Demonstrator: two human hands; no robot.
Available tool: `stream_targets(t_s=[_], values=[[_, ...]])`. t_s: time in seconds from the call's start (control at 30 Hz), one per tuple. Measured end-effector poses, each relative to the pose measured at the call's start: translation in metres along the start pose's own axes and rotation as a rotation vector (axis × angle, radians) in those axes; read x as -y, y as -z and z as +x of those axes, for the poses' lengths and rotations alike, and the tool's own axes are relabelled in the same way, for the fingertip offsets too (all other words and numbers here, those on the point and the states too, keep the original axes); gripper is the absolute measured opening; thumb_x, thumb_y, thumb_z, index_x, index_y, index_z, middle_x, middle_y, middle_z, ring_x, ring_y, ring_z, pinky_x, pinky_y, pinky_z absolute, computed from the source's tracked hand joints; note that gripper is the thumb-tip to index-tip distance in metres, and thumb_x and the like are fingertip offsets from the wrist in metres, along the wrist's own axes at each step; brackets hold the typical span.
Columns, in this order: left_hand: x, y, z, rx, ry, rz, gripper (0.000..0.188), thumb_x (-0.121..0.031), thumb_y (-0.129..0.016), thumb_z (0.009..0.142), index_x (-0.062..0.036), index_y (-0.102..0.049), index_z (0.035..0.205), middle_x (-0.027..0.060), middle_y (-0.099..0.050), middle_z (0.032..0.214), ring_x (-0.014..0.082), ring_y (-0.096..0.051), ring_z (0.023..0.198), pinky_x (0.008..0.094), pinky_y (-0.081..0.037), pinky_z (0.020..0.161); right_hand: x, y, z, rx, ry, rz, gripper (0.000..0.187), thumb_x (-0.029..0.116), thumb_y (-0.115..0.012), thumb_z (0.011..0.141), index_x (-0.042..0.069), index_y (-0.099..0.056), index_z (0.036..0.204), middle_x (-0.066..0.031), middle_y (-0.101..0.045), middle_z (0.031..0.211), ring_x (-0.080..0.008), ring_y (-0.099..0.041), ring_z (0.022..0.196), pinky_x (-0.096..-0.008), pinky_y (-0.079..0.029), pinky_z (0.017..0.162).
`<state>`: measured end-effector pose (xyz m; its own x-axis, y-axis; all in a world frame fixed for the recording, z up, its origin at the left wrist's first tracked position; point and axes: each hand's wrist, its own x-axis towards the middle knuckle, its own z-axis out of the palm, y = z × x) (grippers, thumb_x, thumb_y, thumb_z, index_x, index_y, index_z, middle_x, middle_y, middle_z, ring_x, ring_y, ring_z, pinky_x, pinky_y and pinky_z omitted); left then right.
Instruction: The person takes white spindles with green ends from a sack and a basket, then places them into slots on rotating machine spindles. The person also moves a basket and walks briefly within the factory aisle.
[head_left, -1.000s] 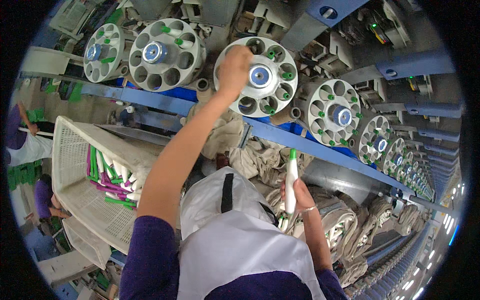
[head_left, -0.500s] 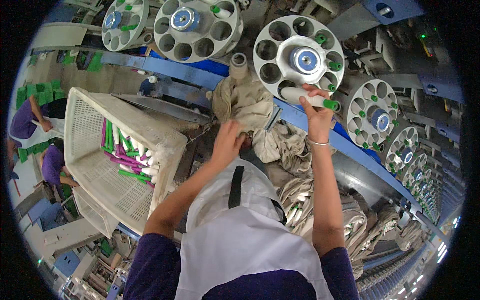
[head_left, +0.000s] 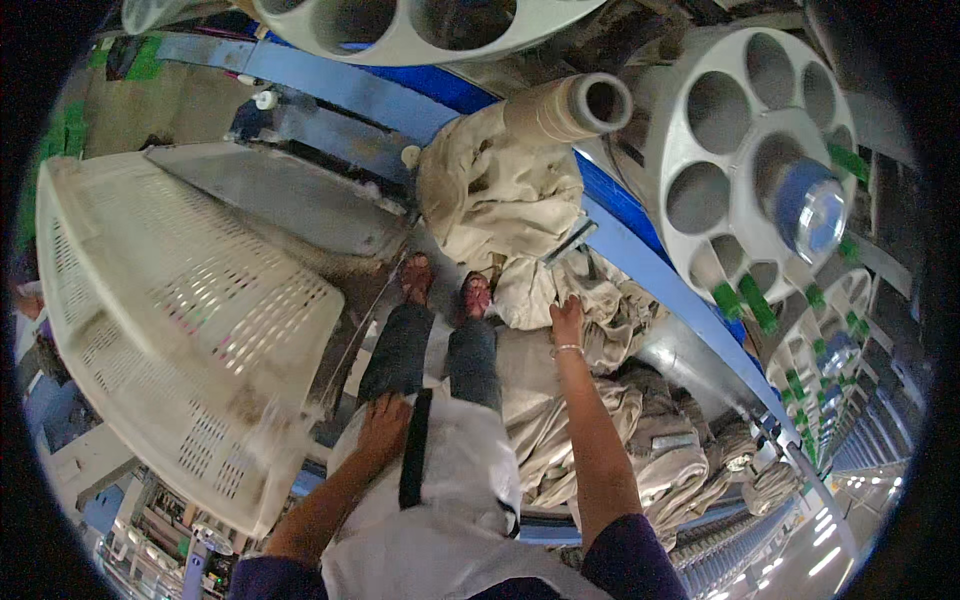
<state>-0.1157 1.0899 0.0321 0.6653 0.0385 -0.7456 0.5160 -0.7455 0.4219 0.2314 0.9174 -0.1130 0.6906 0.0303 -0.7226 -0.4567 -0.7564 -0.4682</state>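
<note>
Right hand (head_left: 567, 322) was at the crumpled, pale cloth (head_left: 527, 298) below the tan cone (head_left: 545, 114), fingers partly curled; left hand (head_left: 384, 427) lay on the smooth white apron (head_left: 440, 475) beside its black strap (head_left: 415, 450), fingers loosely bent; grip could not be told for either. The grey drum (head_left: 742, 168) had round pockets, the lower ones holding green-ended bobbins (head_left: 757, 303). The slotted off-white plastic crate (head_left: 230, 300) stood at left, contents mostly hidden by its wall.
</note>
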Motion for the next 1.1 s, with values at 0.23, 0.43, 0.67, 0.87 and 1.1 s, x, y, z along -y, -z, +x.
stream_targets(t_s=[0.23, 0.43, 0.67, 0.87, 1.1], values=[[0.001, -0.021, -0.009, -0.062, 0.225, -0.532, 0.059, -0.023, -0.062, 0.083, -0.0053, -0.040, 0.134, 0.0281, -0.033, 0.135, 0.0456, -0.035, 0.122, 0.0569, -0.027, 0.104, -0.071, -0.032, 0.195, -0.041, -0.133, -0.159, 0.098, 0.039, -0.070, 0.075, 0.008, -0.011, 0.147, -0.0223, -0.029, 0.145, -0.0363, -0.035, 0.129, -0.0472, -0.034, 0.103], [-0.001, -0.030, -0.020, -0.271, 0.160, -0.526, 0.058, -0.029, -0.063, 0.082, -0.0109, -0.044, 0.133, 0.0266, -0.035, 0.135, 0.0461, -0.037, 0.120, 0.0593, -0.028, 0.102, -0.126, -0.067, 0.217, -0.052, -0.154, 0.161, 0.084, 0.024, -0.073, 0.075, -0.002, -0.025, 0.139, -0.0216, -0.051, 0.123, -0.0343, -0.056, 0.102, -0.0383, -0.051, 0.082], [-0.015, -0.001, 0.009, -0.192, 0.162, -0.331, 0.058, -0.028, -0.066, 0.079, -0.0041, -0.044, 0.128, 0.0190, -0.041, 0.133, 0.0436, -0.039, 0.120, 0.0552, -0.026, 0.103, -0.075, 0.006, -0.037, 0.210, -0.229, 0.437, 0.038, 0.016, -0.067, 0.080, 0.005, -0.053, 0.113, -0.0043, -0.059, 0.102, -0.0163, -0.055, 0.095, -0.0305, -0.046, 0.079], [-0.107, 0.110, 0.043, -0.452, -0.372, -0.349, 0.068, -0.027, -0.071, 0.072, -0.0080, -0.042, 0.130, 0.0213, -0.039, 0.133, 0.0400, -0.038, 0.123, 0.0523, -0.027, 0.103, 0.049, 0.064, -0.168, 0.245, -0.285, 0.783, 0.030, 0.013, -0.063, 0.082, 0.003, -0.054, 0.108, -0.0040, -0.059, 0.098, -0.0172, -0.057, 0.091, -0.0322, -0.045, 0.082], [-0.177, 0.190, 0.045, -0.749, -0.650, -0.091, 0.051, -0.022, -0.065, 0.064, -0.0086, -0.055, 0.112, 0.0121, -0.053, 0.111, 0.0281, -0.052, 0.108, 0.0342, -0.051, 0.082, 0.086, 0.115, -0.232, 0.307, -0.363, 1.026, 0.033, 0.025, -0.059, 0.085, 0.005, -0.054, 0.110, -0.0077, -0.061, 0.107, -0.0223, -0.058, 0.099, -0.0373, -0.047, 0.088]])
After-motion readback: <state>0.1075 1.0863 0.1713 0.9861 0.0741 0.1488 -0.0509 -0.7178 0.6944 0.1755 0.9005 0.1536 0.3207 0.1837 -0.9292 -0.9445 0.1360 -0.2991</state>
